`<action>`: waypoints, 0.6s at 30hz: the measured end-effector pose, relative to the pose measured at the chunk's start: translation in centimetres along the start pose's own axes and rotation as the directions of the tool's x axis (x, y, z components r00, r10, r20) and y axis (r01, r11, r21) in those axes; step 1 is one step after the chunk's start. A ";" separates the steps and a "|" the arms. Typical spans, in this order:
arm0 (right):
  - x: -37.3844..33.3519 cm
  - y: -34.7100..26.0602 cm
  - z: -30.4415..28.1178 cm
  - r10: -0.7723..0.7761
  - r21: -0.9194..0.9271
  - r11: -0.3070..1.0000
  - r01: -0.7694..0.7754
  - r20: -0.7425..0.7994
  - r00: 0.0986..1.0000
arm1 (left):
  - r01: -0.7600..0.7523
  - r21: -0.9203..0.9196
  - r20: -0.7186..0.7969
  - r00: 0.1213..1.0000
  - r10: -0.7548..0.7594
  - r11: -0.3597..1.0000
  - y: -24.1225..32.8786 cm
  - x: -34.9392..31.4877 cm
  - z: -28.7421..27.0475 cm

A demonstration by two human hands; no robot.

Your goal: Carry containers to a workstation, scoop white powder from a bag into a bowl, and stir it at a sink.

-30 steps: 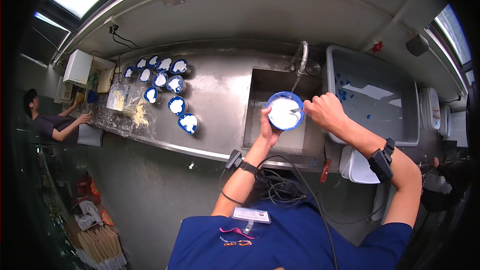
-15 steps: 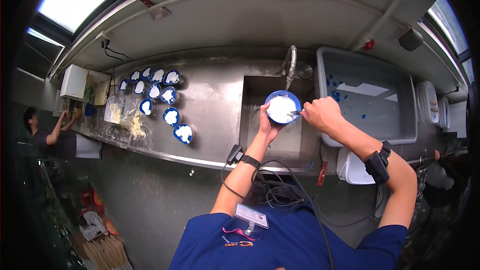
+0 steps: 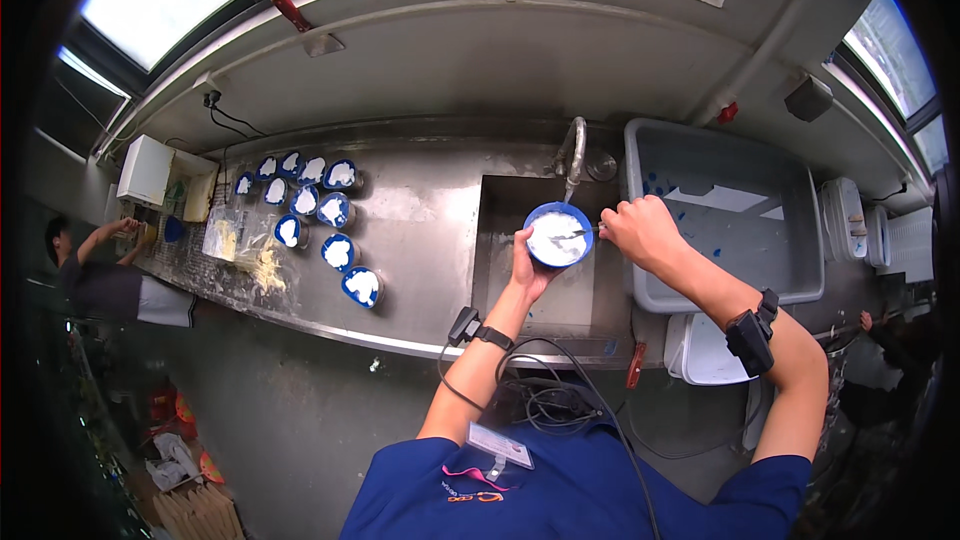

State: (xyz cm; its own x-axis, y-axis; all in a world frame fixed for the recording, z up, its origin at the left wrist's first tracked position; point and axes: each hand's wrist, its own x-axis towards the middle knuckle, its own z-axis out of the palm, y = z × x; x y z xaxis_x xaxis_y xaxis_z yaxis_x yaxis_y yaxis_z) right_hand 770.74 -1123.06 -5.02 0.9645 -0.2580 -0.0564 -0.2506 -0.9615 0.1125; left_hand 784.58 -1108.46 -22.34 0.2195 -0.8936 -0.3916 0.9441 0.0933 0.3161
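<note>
My left hand [image 3: 528, 272] grips a blue bowl [image 3: 560, 207] from its left side, above the steel sink [image 3: 560, 310]. White paste or powder [image 3: 550, 240] fills much of the bowl; which of the two, I cannot tell. A spatula [image 3: 579, 233] with a narrow dark blade is in my right hand [image 3: 640, 232], its blade dipping into the white stuff at the bowl's right side. My fingers wrap its handle and hide most of it. Just behind the bowl stands a curved metal tap [image 3: 576, 155].
Several blue-rimmed cups [image 3: 362, 286] topped with white stuff stand on the left of the steel counter [image 3: 420, 240]. To the right sits a large grey tub [image 3: 640, 270] holding water and blue bits. White containers [image 3: 715, 350] lie below it. Another person [image 3: 110, 275] works far left.
The spatula blade now reaches further over the white stuff, which looks smoother and greyer. Both hands stay close to their places; the whole view has shifted slightly.
</note>
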 end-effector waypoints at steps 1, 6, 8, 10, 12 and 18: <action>0.0 -0.1 0.2 -0.009 -0.012 1.000 0.009 -0.001 1.000 | -0.009 0.000 -0.007 1.000 0.009 1.000 -0.3 -0.3 -0.1; 0.7 -0.1 1.5 -0.016 -0.036 0.999 0.018 0.047 0.999 | 0.016 0.075 -0.046 0.999 -0.012 0.997 -1.2 -3.0 -0.7; 1.4 0.0 1.1 0.025 -0.013 1.000 -0.024 0.132 0.991 | -0.027 0.039 -0.036 0.999 0.028 0.999 -0.6 -3.5 -0.8; 1.7 -0.2 1.0 -0.020 0.003 1.000 0.020 0.176 0.984 | -0.048 0.058 0.024 0.999 0.047 0.997 0.3 -5.0 -0.7; 2.1 -1.1 1.0 -0.120 0.033 0.993 0.116 0.169 0.978 | -0.100 0.070 -0.037 0.994 0.103 0.992 1.0 -6.3 0.2; 4.3 -5.0 0.4 -0.295 0.008 0.955 0.296 0.130 0.947 | -0.162 0.072 -0.090 0.982 0.168 0.984 2.1 -8.4 -1.2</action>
State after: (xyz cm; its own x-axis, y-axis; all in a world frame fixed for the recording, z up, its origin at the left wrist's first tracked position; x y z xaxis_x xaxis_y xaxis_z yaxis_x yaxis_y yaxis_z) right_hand 776.08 -1119.36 -6.27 0.9761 0.0267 -0.2159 0.0455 -0.9955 0.0830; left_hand 785.01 -1100.28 -19.41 0.3959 -0.8223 -0.4089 0.8761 0.2047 0.4365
